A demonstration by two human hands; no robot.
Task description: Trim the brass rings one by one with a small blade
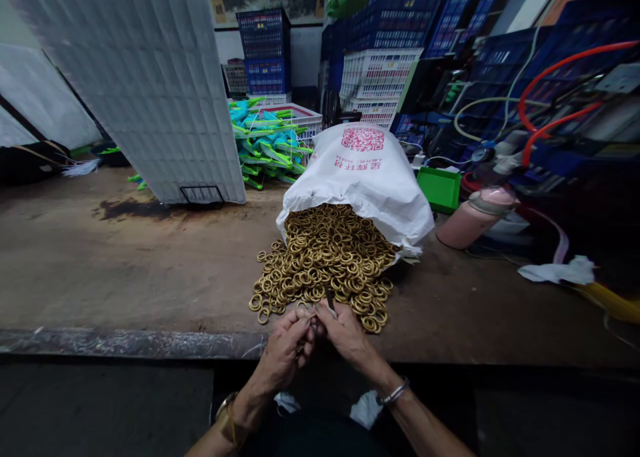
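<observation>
A white sack (pixel 367 177) lies on its side on the brown worktable (pixel 125 270), spilling a heap of gold rings (pixel 325 257) toward me. Both hands meet at the table's near edge, just below the heap. My left hand (pixel 287 350) is closed in a pinch on something small that I cannot make out. My right hand (pixel 343 330) is closed around a thin dark tool (pixel 331 301) that sticks up between the fingers. The fingertips of the two hands touch.
A large white gridded panel (pixel 145 77) leans at the back left. Green and blue plastic parts (pixel 265 140) fill a basket behind it. A green tray (pixel 440 189), a pink bottle (pixel 475 217), hoses and stacked blue crates (pixel 400 17) crowd the right.
</observation>
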